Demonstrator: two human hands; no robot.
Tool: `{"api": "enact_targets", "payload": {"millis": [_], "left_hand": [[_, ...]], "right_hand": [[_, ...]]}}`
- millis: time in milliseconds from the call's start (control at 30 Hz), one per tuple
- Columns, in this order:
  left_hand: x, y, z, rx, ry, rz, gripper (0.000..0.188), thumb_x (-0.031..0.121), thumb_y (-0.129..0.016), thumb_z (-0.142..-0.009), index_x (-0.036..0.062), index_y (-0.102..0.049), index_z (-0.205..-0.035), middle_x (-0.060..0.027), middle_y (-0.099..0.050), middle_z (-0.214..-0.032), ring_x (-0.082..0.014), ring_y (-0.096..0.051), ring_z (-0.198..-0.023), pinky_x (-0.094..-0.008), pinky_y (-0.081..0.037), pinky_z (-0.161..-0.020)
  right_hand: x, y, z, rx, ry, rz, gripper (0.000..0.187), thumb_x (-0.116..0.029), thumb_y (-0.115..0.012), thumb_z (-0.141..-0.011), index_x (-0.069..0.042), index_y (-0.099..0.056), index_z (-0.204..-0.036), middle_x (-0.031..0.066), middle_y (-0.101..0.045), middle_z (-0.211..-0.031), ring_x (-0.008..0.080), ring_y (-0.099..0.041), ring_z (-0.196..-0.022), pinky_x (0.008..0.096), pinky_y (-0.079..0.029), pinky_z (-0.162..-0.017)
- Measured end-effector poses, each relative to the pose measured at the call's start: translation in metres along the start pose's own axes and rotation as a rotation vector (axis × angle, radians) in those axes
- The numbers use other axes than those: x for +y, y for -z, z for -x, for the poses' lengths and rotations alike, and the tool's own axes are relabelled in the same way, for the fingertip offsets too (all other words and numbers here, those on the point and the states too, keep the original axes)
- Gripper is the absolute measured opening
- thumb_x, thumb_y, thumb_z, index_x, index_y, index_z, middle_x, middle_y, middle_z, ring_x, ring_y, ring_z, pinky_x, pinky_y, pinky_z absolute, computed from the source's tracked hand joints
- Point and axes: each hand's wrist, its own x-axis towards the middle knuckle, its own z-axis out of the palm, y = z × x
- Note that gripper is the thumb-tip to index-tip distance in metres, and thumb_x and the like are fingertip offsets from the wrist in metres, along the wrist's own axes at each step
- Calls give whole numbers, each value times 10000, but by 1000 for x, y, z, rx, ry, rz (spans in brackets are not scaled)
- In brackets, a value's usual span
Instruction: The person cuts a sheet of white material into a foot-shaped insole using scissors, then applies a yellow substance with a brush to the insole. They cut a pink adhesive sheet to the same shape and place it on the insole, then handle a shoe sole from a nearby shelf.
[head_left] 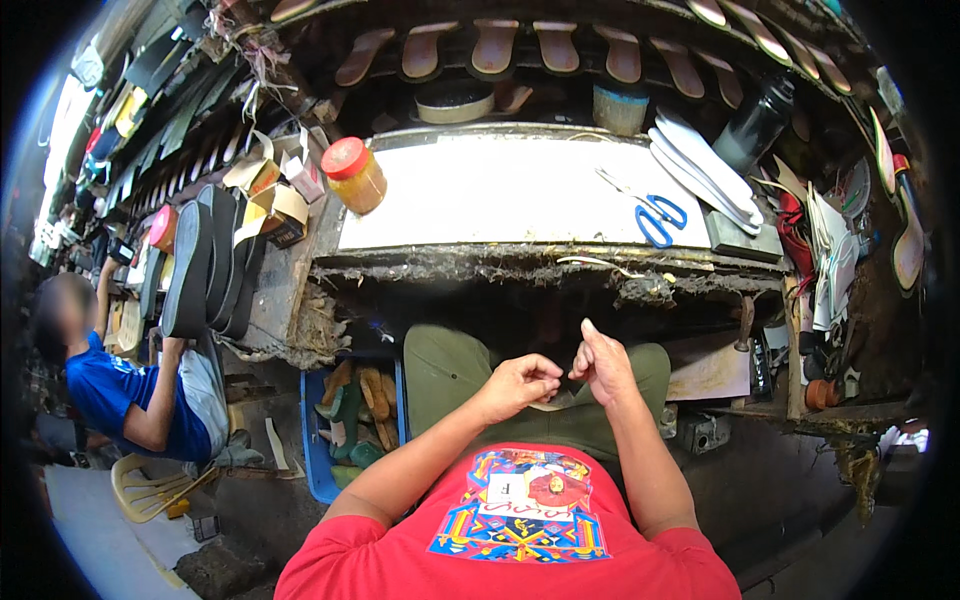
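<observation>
Both my hands are over my lap, in front of the workbench edge and close together. My left hand (521, 386) has its fingers curled in toward the thumb. Beside it, my right hand (605, 368) is closed too, with one digit pointing up. Whatever lies between the fingers, if anything, is too small to make out. Beyond them, blue-handled scissors (660, 220) lie on the white bench top (480, 195). A red-lidded jar of amber paste (356, 182) stands at its left end. White sole-shaped pieces (703, 172) are stacked at the right.
Thick black soles (188, 275) stand on the left, near a co-worker in blue (150, 395). A blue crate (311, 445) with shoe lasts sits by my left knee. Insoles (495, 46) line the back rack; a dark bottle (755, 125) leans at right.
</observation>
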Motion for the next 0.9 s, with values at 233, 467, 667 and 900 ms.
{"api": "enact_targets", "payload": {"millis": [233,467,667,900], "left_hand": [[-60,54,13,32,301,258,216,10,-566,-940,-53,-678,-1114,-62,-639,-871,-186,-693,-766,-385,-649,-781],[-75,57,22,1,313,336,395,71,-516,-993,-18,-560,-1375,-35,-622,-847,-172,-674,-727,-419,-650,-791],[-57,56,9,80,226,175,406,48,-654,-963,-19,-585,-1357,-98,-677,-1009,-214,-709,-906,-382,-630,-849],[-73,68,14,23,278,253,327,44,-522,-995,-46,-610,-1296,-46,-620,-804,-161,-650,-694,-448,-644,-779]], "right_hand": [[26,44,4,-80,-95,260,249,-314,-665,-1013,-82,-648,-922,55,-694,-873,150,-673,-776,311,-571,-695],[38,36,0,-86,-143,272,237,-293,-680,-1002,-89,-638,-891,54,-696,-842,140,-679,-731,286,-571,-647],[-8,4,7,-183,152,644,224,-256,-711,-964,-65,-656,-860,36,-678,-815,137,-651,-702,297,-530,-638],[-178,-1,-19,235,893,1074,294,-296,-679,-935,-6,-725,-915,186,-677,-864,323,-663,-828,400,-510,-750]]}}
